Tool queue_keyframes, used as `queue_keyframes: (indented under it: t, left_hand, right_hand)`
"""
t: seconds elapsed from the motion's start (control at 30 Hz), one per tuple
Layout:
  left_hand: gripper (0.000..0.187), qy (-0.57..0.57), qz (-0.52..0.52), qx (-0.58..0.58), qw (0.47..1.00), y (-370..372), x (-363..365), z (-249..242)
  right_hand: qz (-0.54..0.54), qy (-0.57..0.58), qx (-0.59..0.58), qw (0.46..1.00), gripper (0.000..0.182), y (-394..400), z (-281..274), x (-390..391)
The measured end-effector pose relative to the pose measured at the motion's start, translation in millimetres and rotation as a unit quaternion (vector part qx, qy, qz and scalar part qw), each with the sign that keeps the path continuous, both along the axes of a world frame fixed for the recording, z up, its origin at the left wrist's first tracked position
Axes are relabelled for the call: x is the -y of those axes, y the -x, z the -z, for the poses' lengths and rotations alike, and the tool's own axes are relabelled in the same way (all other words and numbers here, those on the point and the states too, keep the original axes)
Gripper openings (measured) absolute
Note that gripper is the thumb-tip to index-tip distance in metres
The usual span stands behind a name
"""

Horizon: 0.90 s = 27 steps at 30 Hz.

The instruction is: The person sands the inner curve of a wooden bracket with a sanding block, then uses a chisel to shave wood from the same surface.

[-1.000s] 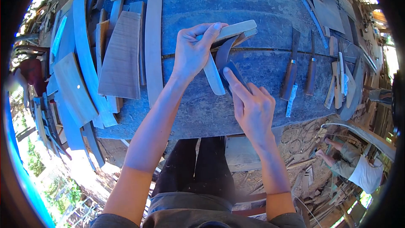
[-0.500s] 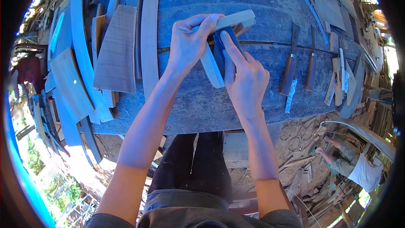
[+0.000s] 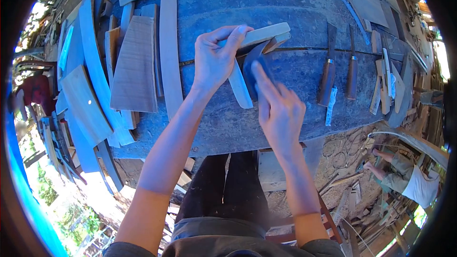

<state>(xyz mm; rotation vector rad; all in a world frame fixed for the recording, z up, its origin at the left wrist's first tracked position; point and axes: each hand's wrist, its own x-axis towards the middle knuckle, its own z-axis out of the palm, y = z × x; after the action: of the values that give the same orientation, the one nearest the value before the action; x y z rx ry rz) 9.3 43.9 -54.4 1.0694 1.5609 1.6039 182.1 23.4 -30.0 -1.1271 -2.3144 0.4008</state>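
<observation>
My left hand [image 3: 214, 62] is closed on an angled wooden piece [image 3: 267, 32], thumb pressed on its top edge. One pale arm of the piece points right, and another slants down below the hand. My right hand [image 3: 282, 114] holds a dark, bent sheet that looks like sandpaper [image 3: 249, 70], its index finger stretched along it. The sheet lies against the inner side of the wooden piece, in the angle between the arms. Motion blurs the right fingertips, and the left fingers partly hide the joint of the wood.
Several boards [image 3: 135, 64] and curved wooden strips lie on the left of the workbench [image 3: 214, 128]. Two wooden-handled chisels [image 3: 327, 81] lie at right, near more narrow wood pieces [image 3: 381, 85]. Another person [image 3: 419, 185] sits low at far right, beyond the bench edge.
My right hand has shifted slightly with the sandpaper, which now looks more curved against the wood. My left hand keeps its hold. The whole view has shifted a little.
</observation>
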Motion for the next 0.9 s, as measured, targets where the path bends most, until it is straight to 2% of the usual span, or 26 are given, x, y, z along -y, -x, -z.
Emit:
queue_keyframes:
  t: [0.13, 0.23, 0.3, 0.33, 0.4, 0.43, 0.47, 0.53, 0.57, 0.6, 0.67, 0.7, 0.77, 0.83, 0.9]
  left_hand:
    - [0.024, 0.008, 0.010, -0.005, 1.000, 2, 1, 0]
    - [0.025, 0.015, 0.013, 0.013, 1.000, 4, 0, -5]
    - [0.025, 0.017, 0.008, 0.000, 1.000, 3, -1, -6]
    - [0.025, 0.023, -0.001, -0.004, 1.000, 1, -1, -4]
    - [0.025, 0.020, -0.005, -0.014, 1.000, -1, -1, -4]
    - [0.025, 0.017, -0.021, -0.022, 0.999, -2, 0, -5]
    - [0.025, 0.019, -0.017, -0.025, 0.999, -2, 2, -6]
    - [0.026, 0.027, -0.025, -0.026, 0.999, -2, 2, -8]
    - [0.026, 0.028, -0.018, -0.032, 0.999, -1, 1, -9]
    - [0.028, 0.032, 0.008, -0.042, 0.999, 1, 1, -10]
    - [0.033, 0.042, 0.039, -0.060, 0.997, 8, 5, -17]
    - [0.039, 0.112, 0.089, -0.077, 0.987, 13, 7, -24]
    - [0.057, 0.205, 0.192, -0.066, 0.957, 25, 10, -40]
    - [0.058, 0.214, 0.219, -0.037, 0.951, 36, 10, -38]
    - [0.059, 0.229, 0.235, 0.008, 0.945, 43, 12, -37]
  right_hand:
    - [-0.012, 0.048, 0.059, 0.997, 0.059, -8, -12, 11]
    - [0.022, 0.011, 0.051, 0.998, 0.053, 12, -6, -19]
    - [0.027, 0.144, -0.154, 0.977, 0.043, 13, 10, -24]
    - [0.035, 0.142, -0.158, 0.976, 0.043, 7, 15, -23]
    - [0.128, 0.134, -0.313, 0.931, 0.036, -13, 27, -18]
    - [0.167, 0.190, -0.333, 0.908, 0.036, -26, 33, -11]
    - [0.171, 0.191, -0.336, 0.906, 0.036, -35, 41, -5]
    - [0.223, 0.242, -0.295, 0.897, 0.036, -48, 60, 3]
    - [0.239, 0.196, -0.277, 0.910, 0.038, -50, 78, 7]
    - [0.244, 0.198, -0.284, 0.906, 0.038, -50, 86, 9]
    - [0.207, 0.028, -0.097, 0.973, 0.041, -51, 100, 15]
    - [0.194, -0.031, -0.030, 0.980, 0.042, -50, 107, 17]
    - [0.205, -0.036, -0.054, 0.977, 0.042, -51, 110, 16]
    - [0.209, -0.040, -0.083, 0.973, 0.042, -51, 112, 16]
    - [0.207, -0.017, -0.044, 0.977, 0.043, -52, 110, 18]
